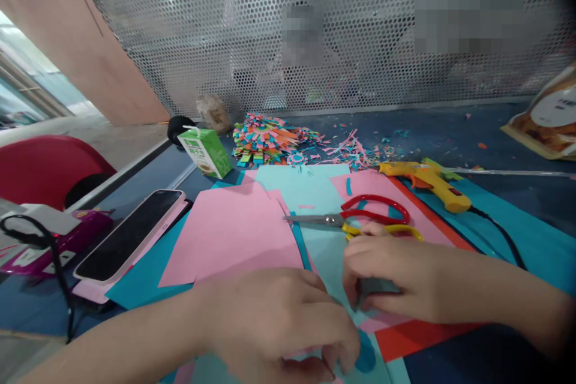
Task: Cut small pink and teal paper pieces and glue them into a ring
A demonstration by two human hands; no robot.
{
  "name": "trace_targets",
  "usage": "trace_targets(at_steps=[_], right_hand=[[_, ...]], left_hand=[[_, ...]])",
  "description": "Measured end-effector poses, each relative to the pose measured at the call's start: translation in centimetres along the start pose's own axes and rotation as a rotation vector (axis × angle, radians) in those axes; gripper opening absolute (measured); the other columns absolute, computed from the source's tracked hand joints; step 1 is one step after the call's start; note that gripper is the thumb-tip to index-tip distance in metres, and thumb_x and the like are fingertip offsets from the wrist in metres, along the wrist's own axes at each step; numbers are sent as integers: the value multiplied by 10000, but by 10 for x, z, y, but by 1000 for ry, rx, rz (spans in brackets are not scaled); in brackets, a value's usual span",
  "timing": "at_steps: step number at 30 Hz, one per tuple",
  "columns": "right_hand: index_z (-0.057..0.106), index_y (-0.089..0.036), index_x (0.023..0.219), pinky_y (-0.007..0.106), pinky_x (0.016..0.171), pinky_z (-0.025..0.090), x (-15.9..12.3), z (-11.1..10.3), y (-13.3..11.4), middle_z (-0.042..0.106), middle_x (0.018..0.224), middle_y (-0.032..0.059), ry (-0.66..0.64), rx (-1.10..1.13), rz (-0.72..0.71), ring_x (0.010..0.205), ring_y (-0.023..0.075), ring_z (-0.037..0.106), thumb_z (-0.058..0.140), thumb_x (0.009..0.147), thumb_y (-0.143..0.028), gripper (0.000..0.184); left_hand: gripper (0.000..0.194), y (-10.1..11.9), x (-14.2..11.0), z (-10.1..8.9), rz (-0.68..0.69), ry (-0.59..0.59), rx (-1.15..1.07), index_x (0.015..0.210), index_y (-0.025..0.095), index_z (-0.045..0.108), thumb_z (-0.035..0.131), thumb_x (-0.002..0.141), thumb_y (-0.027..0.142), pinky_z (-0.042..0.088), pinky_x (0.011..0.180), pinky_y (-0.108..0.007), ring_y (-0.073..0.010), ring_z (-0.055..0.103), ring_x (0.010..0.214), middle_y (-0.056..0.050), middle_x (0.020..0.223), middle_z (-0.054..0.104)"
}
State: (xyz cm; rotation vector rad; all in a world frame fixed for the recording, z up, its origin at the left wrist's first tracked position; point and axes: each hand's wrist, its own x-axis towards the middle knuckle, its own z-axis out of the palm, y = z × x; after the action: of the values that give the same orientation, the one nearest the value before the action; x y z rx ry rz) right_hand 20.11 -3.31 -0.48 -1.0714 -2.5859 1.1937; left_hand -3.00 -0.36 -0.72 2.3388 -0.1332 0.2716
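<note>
My left hand (288, 321) is low in the middle, its fingers curled and brought together over the paper; what lies in the fingertips cannot be made out. A small dark blue paper piece (366, 353) lies right beside them. To the right, my right hand (391, 273) bends down with thumb and fingers drawn together at the light blue paper (301, 183); anything pinched there is hidden. Scissors (333, 220) with one red and one yellow handle lie just beyond it, blades apart slightly and pointing left. Pink sheets (234, 231) are stacked to the left.
A yellow glue gun (432, 183) with a black cord lies right. Farther back are a fringed paper pile (263, 138), paper scraps (351, 150), a green drink carton (207, 153) and a food bag (551, 114). A phone (130, 237) lies left. A perforated metal panel (252, 30) stands behind.
</note>
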Motion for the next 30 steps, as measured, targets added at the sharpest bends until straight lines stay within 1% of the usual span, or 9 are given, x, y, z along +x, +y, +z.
trace_targets(at_steps=[3, 9, 13, 15, 18, 20, 23, 26, 30], right_hand=[[626, -248, 900, 323, 952, 342, -6, -1, -1, 621, 954, -64, -29, 7, 35, 944, 154, 571, 714, 818, -163, 147], [630, -236, 862, 375, 1073, 222, 1, 2, -3, 613, 923, -64, -77, -20, 32, 959, 158, 577, 749, 796, -170, 151], [624, -217, 816, 326, 968, 315, 6, 9, 0, 593, 874, -52, -77, -50, -29, 954, 163, 562, 759, 785, -141, 158], [624, -214, 811, 327, 973, 304, 4, 8, 1, 594, 865, -55, -83, -44, -33, 939, 159, 563, 767, 789, -160, 154], [620, -219, 809, 345, 1027, 243, 1, 2, 3, 597, 850, -71, -55, -10, -19, 905, 144, 576, 765, 807, -199, 146], [614, -222, 817, 325, 1013, 247, -1, -4, 6, 604, 848, -78, -32, 35, -28, 890, 131, 578, 742, 835, -216, 129], [609, -221, 825, 311, 963, 260, -1, -9, 9, 613, 836, -77, 8, 45, -52, 862, 125, 568, 708, 863, -216, 106], [594, -214, 804, 336, 963, 236, 0, -11, 9, 611, 816, -77, 57, -7, -54, 819, 128, 567, 685, 860, -163, 119], [557, -208, 799, 317, 849, 301, 3, -9, 11, 607, 809, -56, 132, -88, -83, 773, 137, 543, 631, 867, -138, 123]], left_hand=[[152, 2, 0, 1, -5, -4, 41, 860, 189, 484, 558, 804, 69, 502, 837, -248, -152, 714, 822, -28, 802, 722], [134, 3, -1, 3, -23, 1, 39, 862, 207, 477, 523, 826, 86, 506, 855, -262, -160, 707, 888, -48, 835, 728], [164, 3, 0, 3, -29, -1, 5, 836, 204, 472, 533, 800, 56, 511, 872, -251, -162, 708, 910, -53, 853, 740], [173, 3, 0, 3, -27, 0, -20, 817, 197, 472, 538, 789, 40, 520, 860, -246, -165, 715, 892, -54, 827, 739], [172, 5, -1, 4, -61, 39, -34, 796, 200, 477, 534, 803, 38, 525, 847, -241, -156, 720, 867, -48, 798, 739], [163, 7, -2, 4, -82, 90, -37, 805, 206, 483, 530, 817, 50, 528, 842, -244, -149, 720, 859, -50, 817, 746], [157, 8, -2, 1, -55, 152, -40, 841, 210, 487, 525, 816, 60, 537, 832, -258, -157, 718, 867, -67, 863, 752], [191, 8, -1, -5, -27, 158, 3, 848, 203, 482, 519, 783, 28, 538, 829, -274, -174, 714, 869, -74, 850, 746], [251, 4, -1, -11, -28, 130, 130, 832, 186, 478, 534, 724, -33, 524, 826, -285, -185, 710, 834, -55, 781, 722]])
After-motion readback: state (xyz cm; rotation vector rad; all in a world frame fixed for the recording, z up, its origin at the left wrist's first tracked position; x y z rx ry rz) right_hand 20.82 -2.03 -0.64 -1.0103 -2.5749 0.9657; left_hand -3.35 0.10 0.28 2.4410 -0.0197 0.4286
